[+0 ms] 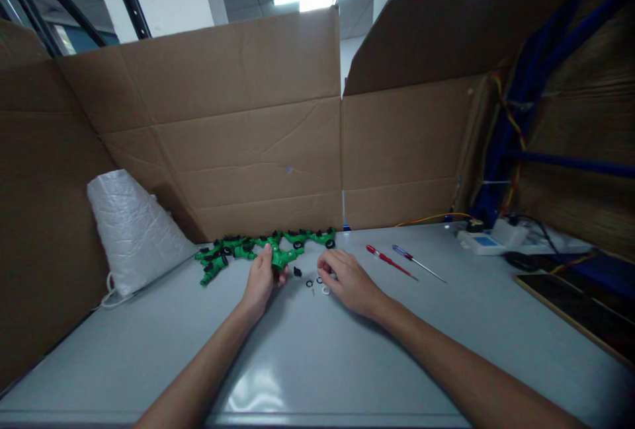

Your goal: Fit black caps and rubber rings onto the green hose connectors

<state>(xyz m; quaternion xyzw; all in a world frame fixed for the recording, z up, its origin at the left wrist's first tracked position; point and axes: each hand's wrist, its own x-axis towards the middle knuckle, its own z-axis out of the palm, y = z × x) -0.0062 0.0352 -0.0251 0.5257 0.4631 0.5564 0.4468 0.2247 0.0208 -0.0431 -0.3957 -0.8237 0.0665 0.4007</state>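
My left hand [260, 281] rests on the grey table [307, 363] with its fingers closed round a green plastic Y-shaped connector [285, 257]. Behind it lies a row of several more green connectors [233, 249] with black parts. My right hand [347, 278] lies palm down to the right, fingers curled and pinched over small loose parts: black rings [309, 283], a white ring [325, 291] and a small screw [313, 291]. What its fingertips hold is too small to name. A small black piece [297, 272] sits between the two hands.
A red-handled screwdriver [389, 261] and a blue-handled one [417, 262] lie right of my right hand. A white woven sack [131, 231] stands at the left. Cardboard walls [258, 145] close off the back. Cables and a white device [489, 240] sit far right.
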